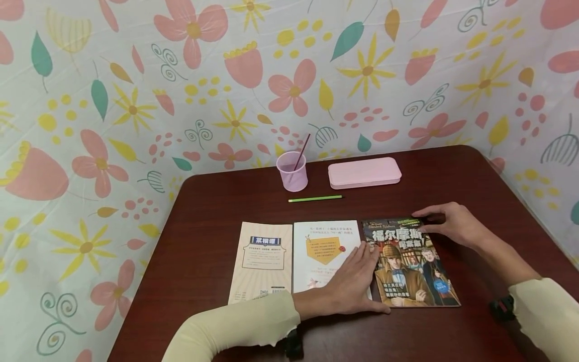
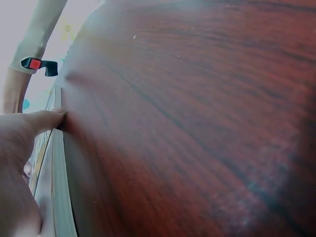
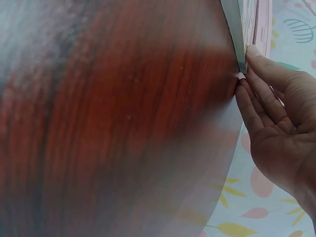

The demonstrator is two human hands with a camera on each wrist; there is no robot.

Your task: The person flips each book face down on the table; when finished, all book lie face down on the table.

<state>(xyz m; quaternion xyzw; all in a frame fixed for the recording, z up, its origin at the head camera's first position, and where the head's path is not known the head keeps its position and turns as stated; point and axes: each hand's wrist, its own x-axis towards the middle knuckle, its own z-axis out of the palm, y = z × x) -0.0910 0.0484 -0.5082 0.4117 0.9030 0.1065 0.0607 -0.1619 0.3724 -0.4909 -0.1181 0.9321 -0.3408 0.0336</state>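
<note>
Three books lie side by side on the dark red-brown table in the head view. At right is a comic-style book [image 1: 402,266] with a detective in a deerstalker hat on its cover. A white book [image 1: 316,271] with a yellow panel is in the middle, and a beige book [image 1: 267,256] is at left. My left hand [image 1: 348,284] rests over the white book's right part, fingers stretched toward the detective book's left edge, thumb at its lower left corner. My right hand [image 1: 457,226] touches the detective book's upper right corner with thumb and fingertips.
Behind the books lie a green pencil [image 1: 315,199] and a pink pencil case [image 1: 364,172]. A pink cup [image 1: 293,178] beside them holds a dark red stick. A flowered cloth [image 1: 289,75] hangs behind the table [image 1: 212,201].
</note>
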